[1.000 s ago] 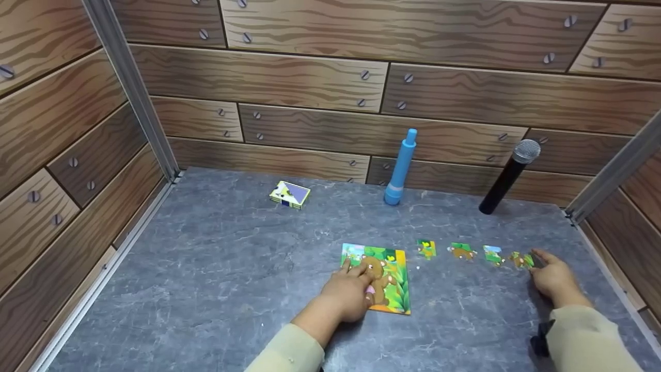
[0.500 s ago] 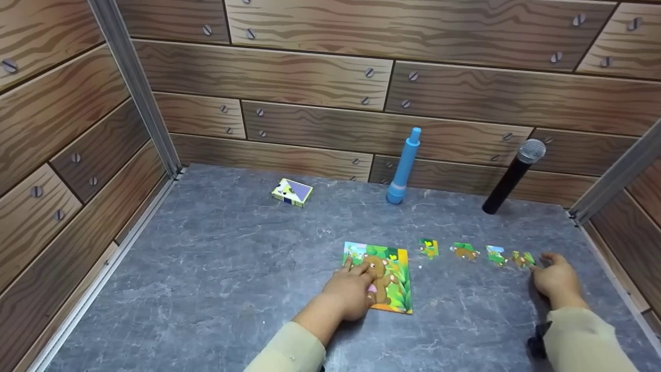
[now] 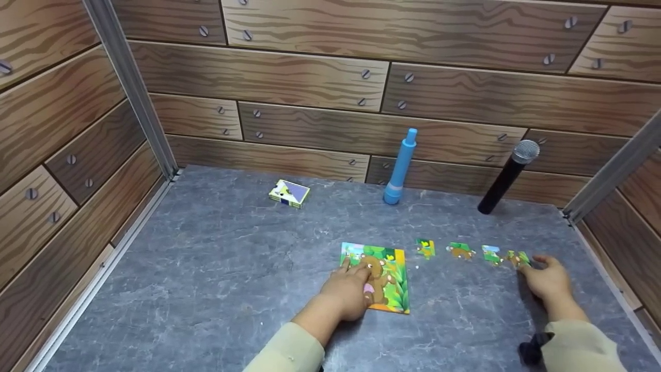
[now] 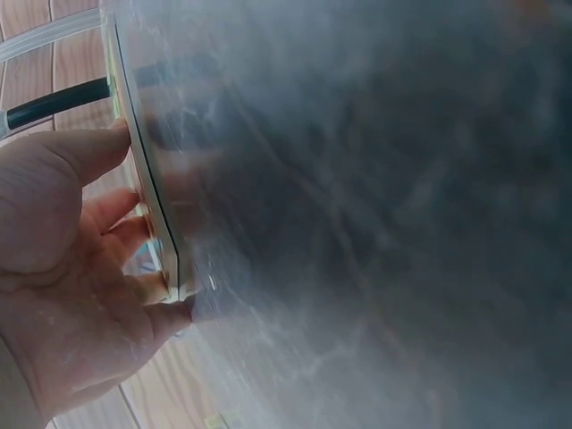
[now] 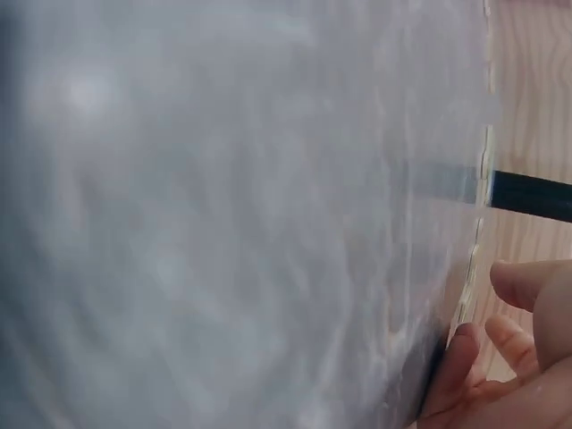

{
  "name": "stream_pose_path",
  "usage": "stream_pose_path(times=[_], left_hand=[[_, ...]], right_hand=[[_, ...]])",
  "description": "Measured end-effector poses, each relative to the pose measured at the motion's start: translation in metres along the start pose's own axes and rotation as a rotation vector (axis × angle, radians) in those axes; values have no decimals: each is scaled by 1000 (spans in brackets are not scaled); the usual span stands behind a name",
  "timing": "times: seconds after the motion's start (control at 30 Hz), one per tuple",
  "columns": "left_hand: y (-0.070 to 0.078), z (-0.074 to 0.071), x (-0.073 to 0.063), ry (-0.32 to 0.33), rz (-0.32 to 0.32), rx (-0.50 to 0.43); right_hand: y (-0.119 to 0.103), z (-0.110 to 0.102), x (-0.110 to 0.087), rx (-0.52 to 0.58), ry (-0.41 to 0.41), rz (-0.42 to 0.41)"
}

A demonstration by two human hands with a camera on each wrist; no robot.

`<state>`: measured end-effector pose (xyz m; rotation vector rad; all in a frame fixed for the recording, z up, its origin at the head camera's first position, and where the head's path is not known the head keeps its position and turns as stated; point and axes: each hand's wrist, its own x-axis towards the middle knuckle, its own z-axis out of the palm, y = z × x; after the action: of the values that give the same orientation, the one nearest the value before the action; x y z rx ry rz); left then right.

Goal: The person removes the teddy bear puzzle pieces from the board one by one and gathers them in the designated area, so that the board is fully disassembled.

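A bear picture puzzle board (image 3: 390,281) lies flat on the grey table. My left hand (image 3: 347,292) rests on its left half, fingers spread and covering part of the picture. Seen edge-on in the left wrist view, the board (image 4: 147,179) runs under the fingertips. Right of it, several loose puzzle pieces lie in a row: a green-yellow piece (image 3: 426,249), a brown bear piece (image 3: 460,251), a sky-blue piece (image 3: 491,254) and a brown-green piece (image 3: 517,258). My right hand (image 3: 550,281) is at the last piece, one fingertip right at its edge, with fingers loosely bent.
Behind stand a blue stick-shaped toy (image 3: 400,168) and a black microphone (image 3: 508,178). A small patterned box (image 3: 289,194) lies at the back left. Wood-print walls (image 3: 310,77) enclose the table (image 3: 217,274) at the back and sides.
My right hand has moved slightly left, its fingertip now closer against the last piece. The left hand stays on the board. The head view shifts a little.
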<state>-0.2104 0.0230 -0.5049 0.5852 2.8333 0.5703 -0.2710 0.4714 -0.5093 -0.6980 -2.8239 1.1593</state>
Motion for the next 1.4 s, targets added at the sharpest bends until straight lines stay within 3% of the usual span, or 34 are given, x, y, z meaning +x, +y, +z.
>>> stream_pose_path(times=[0.13,0.27,0.5,0.73,1.0,1.23,1.4], left_hand=[[1,4,1,10,-14,-15],[0,5,0,11,-14,-9],[-1,0,1,9,-7,-24],[-1,-1,0,22,-2,-37],[-4,1,-1,24,-30,-52],[-7,-1,1,33,-42,-8],[-6,-1,3,40,-77,-41]], right_hand=[[-2,0,-5,84,35,26],[-10,0,-10,115,25,-10],[-41,9,-22,102,70,-173],[-79,21,-41,113,50,-289],[-116,54,-66,190,-4,-380],[-135,91,-87,236,-101,-455],[-145,113,-99,257,-167,-473]])
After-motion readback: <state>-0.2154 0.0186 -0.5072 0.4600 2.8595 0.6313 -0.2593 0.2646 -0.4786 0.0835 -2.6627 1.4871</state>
